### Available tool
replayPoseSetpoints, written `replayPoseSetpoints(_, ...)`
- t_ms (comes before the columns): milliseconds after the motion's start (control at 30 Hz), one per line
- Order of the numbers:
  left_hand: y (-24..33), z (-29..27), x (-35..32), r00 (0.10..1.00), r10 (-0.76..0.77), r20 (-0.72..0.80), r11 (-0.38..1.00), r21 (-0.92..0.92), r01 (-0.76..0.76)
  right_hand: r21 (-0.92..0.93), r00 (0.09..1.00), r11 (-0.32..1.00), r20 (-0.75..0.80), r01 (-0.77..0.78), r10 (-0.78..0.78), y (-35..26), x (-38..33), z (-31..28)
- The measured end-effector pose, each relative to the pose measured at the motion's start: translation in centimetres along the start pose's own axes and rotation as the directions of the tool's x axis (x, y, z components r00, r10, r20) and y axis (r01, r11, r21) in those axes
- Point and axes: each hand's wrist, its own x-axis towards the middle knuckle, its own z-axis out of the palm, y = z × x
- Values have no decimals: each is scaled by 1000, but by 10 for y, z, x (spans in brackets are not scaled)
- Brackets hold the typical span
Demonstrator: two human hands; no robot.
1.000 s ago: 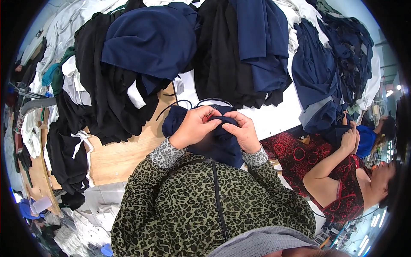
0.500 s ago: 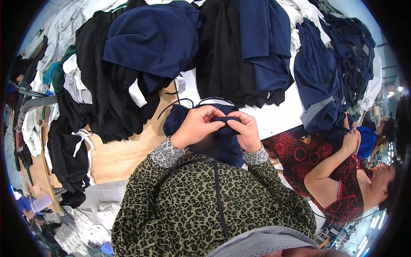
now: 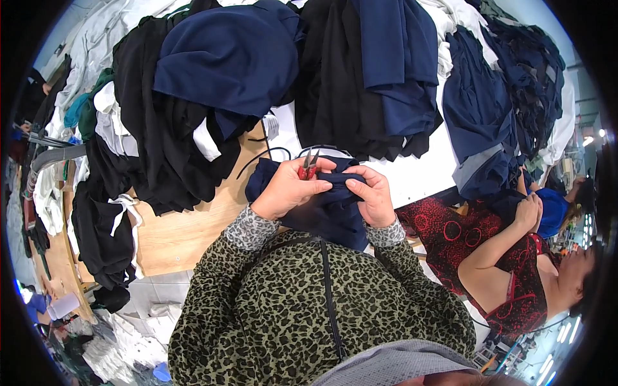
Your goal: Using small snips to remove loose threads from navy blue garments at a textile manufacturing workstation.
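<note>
Tub: what is in the pale lilac, smooth tub-like thing [image 3: 62, 307] cannot be told.
Left hand: small metal snips with red handles [image 3: 311, 172] are gripped by the left hand [image 3: 288, 190]; its thumb is pressed to the cloth.
Blades: they are pointed up; the cloth could be nicked if they were tipped down.
Cloth: the soft, bunched navy-blue cloth [image 3: 335, 222] is held between both hands.
Right hand: its fold is pinched by the right hand's [image 3: 375, 198] thumb and finger; it could slip if the pinch were loosened.

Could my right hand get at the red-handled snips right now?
Probably yes: the snips stick up close by from the left hand, though the right hand is busy pinching navy cloth.
</note>
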Motion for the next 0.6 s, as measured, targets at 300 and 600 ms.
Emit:
replayPoseSetpoints(300, -2, -4, 0, 1000, -19, 9, 999, -43, 19, -270, 990, 954, -11, 131, -139, 5, -1, 0)
replayPoseSetpoints(600, 9, 7, 1, 999, 21, -32, 979, 202, -14, -598, 942, 740, 82, 308, -325, 3, 0, 0)
